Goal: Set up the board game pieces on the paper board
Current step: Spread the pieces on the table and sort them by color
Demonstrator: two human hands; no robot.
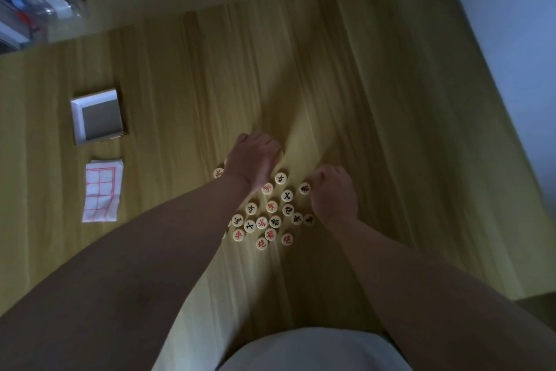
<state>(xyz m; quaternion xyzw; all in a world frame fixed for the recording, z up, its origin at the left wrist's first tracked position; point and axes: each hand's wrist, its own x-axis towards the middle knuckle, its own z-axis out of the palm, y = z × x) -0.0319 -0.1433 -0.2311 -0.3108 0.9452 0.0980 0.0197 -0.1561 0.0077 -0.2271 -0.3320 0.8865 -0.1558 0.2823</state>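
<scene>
Several round cream game pieces [272,207] with red or black characters lie scattered in a loose cluster on the wooden surface. My left hand [252,157] is palm down over the far side of the cluster, fingers bent down and covering some pieces; whether it grips any is hidden. My right hand [334,191] is on the cluster's right side, fingers curled into a fist, beside a black-marked piece [304,188]; nothing shows inside it. The folded paper board [102,190], white with a red grid, lies well to the left.
An open, empty white-rimmed box [97,116] sits beyond the folded board at the left. The wooden surface [361,84] stretches far and right of the pieces. Clutter and clear plastic items [45,6] lie off its far-left corner.
</scene>
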